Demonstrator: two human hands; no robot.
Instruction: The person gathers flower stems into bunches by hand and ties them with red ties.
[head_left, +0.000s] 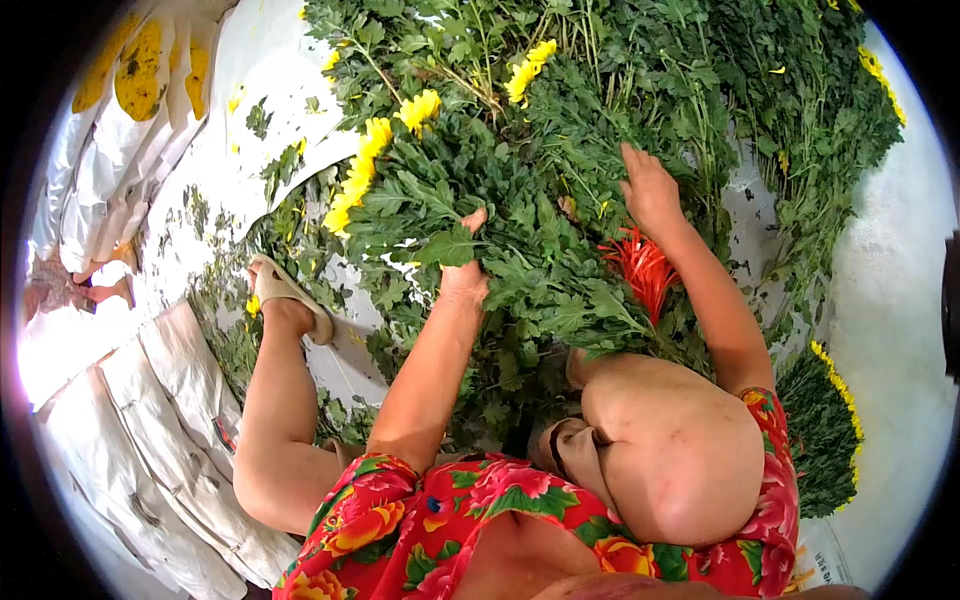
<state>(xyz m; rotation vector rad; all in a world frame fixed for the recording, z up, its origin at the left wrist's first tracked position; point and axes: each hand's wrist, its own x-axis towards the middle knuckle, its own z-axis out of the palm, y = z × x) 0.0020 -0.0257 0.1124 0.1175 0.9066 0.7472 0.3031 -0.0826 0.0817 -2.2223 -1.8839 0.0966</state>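
My left hand (465,262) is closed around a bunch of yellow chrysanthemums (425,205), its thumb on top and its other fingers hidden under leaves. The yellow blooms of this bunch point to the upper left, and its leafy stems run to the lower right. My right hand (650,190) lies with fingers stretched over the pile of chrysanthemum stems (640,90), holding nothing that I can see. Just below the right hand, a tuft of red plastic strips (645,270) rests on the leaves near my bent knee.
White wrapped bundles (150,400) lie at the lower left, and more wrapped bundles with yellow tops (140,70) at the upper left. A finished-looking bunch with yellow blooms (820,430) lies at the right. Loose leaves litter the white sheet (290,90). Part of another person (100,285) shows at far left.
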